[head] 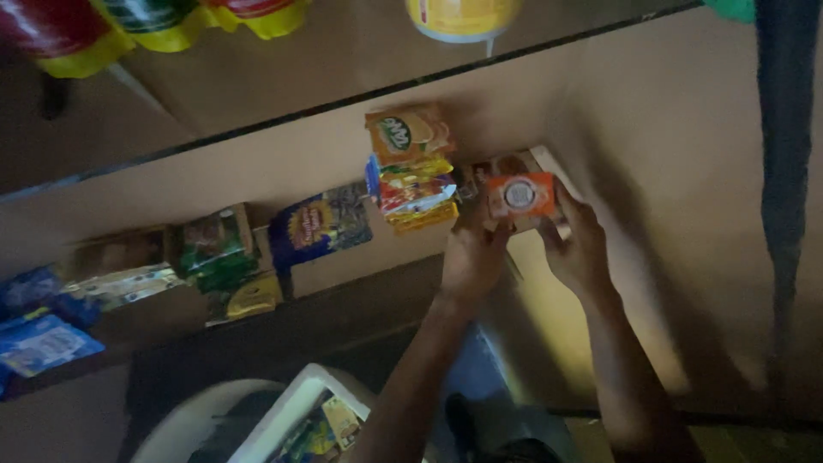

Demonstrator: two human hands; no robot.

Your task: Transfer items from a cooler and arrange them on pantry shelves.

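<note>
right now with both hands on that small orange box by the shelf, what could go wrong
1. The left hand and right hand pinch the small orange box only at its ends, so it might slip.
2. The stack of sachets sits right beside the left hand; a nudge could topple it.
3. The light is dim, so misplacing the box seems possible.

The small box point(519, 195) is orange with a pale round mark at its middle. The packet point(408, 133) is orange with a green oval. The bag point(319, 225) is dark blue with yellow. The shelf point(651, 129) is tan. The pouch point(45, 343) is bright blue.
</note>
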